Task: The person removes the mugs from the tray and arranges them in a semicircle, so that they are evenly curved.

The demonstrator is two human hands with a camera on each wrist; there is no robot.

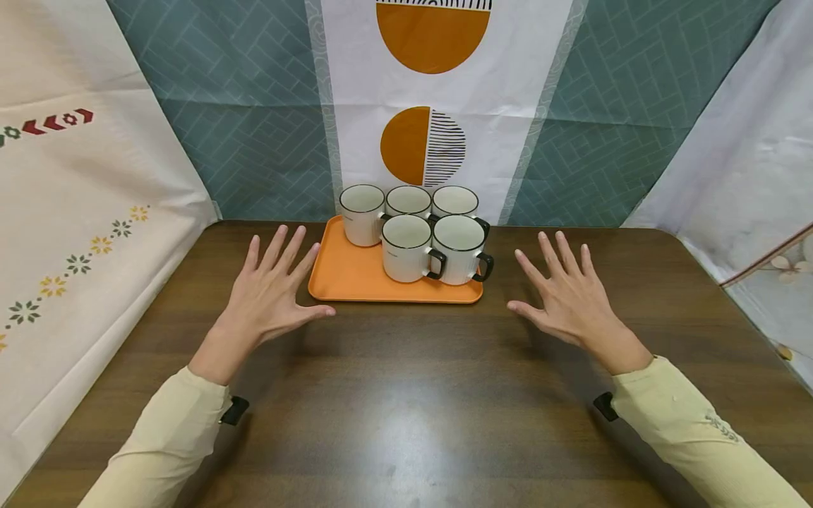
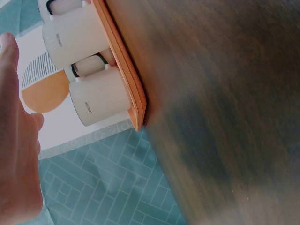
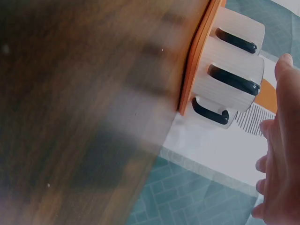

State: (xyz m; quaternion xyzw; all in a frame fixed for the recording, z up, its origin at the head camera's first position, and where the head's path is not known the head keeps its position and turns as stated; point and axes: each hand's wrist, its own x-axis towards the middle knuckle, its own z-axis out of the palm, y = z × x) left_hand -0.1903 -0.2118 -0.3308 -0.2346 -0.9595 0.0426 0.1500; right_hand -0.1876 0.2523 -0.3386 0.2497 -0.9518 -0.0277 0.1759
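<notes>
An orange tray (image 1: 346, 271) lies at the far side of the table and bears several white mugs with dark rims and black handles. Three of them, such as the back left mug (image 1: 362, 219), form the rear row. In front stand a middle mug (image 1: 404, 250) and a right mug (image 1: 456, 247), handles toward the right. My left hand (image 1: 263, 293) is spread left of the tray, holding nothing. To the tray's right, my right hand (image 1: 568, 300) also has its fingers spread and holds nothing. Both wrist views show the hands apart from the mugs (image 2: 101, 98) (image 3: 229, 72).
The brown wooden table (image 1: 394, 395) extends toward me. Behind the tray hangs a teal and white patterned cloth (image 1: 432, 92). A white embroidered cloth (image 1: 82, 212) borders the left side, and another pale cloth (image 1: 749, 141) the right. Each sleeve has a small black device (image 1: 233, 410) at the wrist.
</notes>
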